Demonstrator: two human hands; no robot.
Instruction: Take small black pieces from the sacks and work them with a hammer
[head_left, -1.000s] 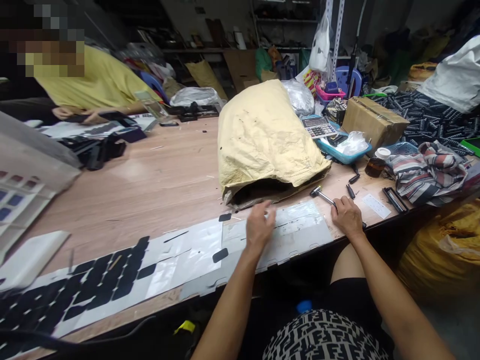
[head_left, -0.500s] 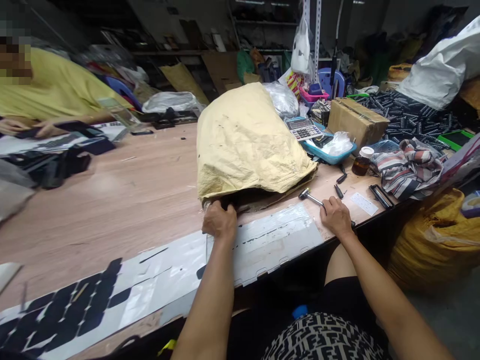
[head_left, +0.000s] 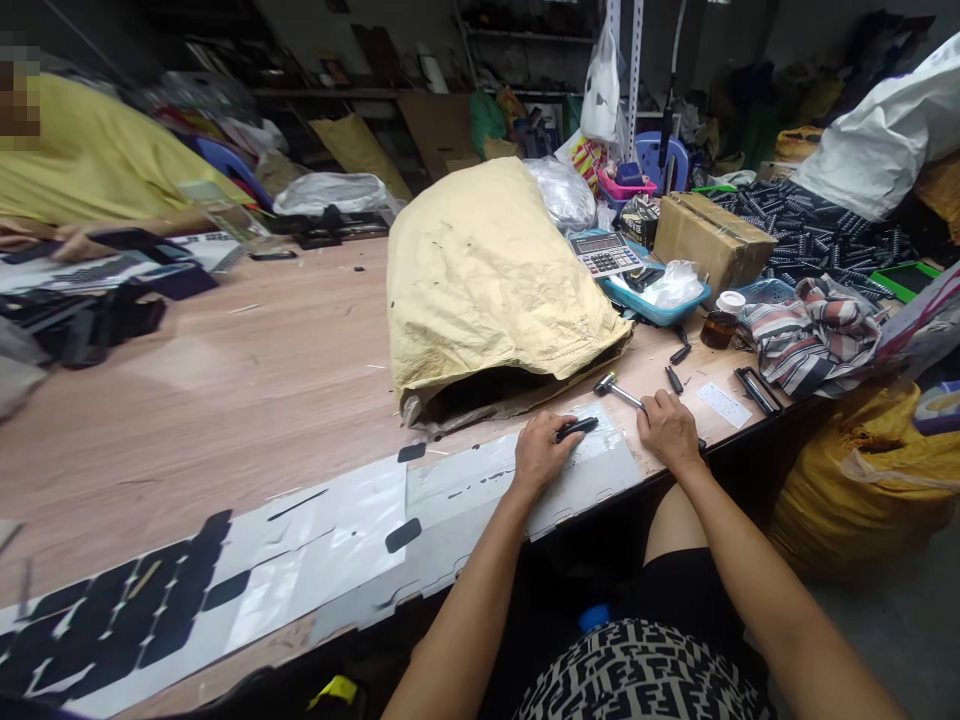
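- The sack (head_left: 495, 285) lies on the table (head_left: 300, 330), its mouth toward the person.
- Just in front of the sack's mouth, the left hand (head_left: 538, 455) has its fingers curled round a black part (head_left: 577, 429), pinching it over the grey sheet (head_left: 480, 505); whether the part touches the sheet, I cannot tell.
- Right of the sack's mouth, the right hand (head_left: 670, 430) has its fingers wrapped round the hammer (head_left: 624, 393), head pointing toward the sack.
- Right of the sack: calculator (head_left: 602, 253), blue basket (head_left: 664, 305), jar (head_left: 721, 322).
- Beyond the sack's left, a co-worker's yellow sleeve (head_left: 150, 160).
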